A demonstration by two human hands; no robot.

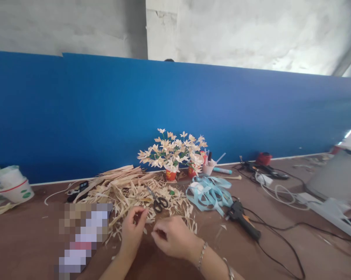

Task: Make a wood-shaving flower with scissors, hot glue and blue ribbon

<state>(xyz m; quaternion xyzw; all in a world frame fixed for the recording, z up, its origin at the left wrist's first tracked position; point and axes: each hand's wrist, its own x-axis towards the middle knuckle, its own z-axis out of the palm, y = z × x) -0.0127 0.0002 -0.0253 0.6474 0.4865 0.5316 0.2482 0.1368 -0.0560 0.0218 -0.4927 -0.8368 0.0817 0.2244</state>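
Note:
Near the front of the brown table, my left hand (133, 226) has its thumb and fingers curled together in a pinch. Close beside it on the right is my right hand (175, 235), also pinched, with bracelets on the wrist. Whatever the fingertips hold, if anything, is too small to make out. Just beyond both hands, black-handled scissors (158, 201) lie on a heap of dry, pale husk strips (125, 190). Behind the heap, pale artificial flowers (172, 149) stand in small red pots (171, 175).
Right of the heap lie a tangled light-blue ribbon (212, 192) and a black glue gun (243, 221) with its cord. Further right are a white power strip (331, 214) and a grey bin (338, 175). A white bucket (16, 190) stands left. A blue partition (105, 112) borders the back.

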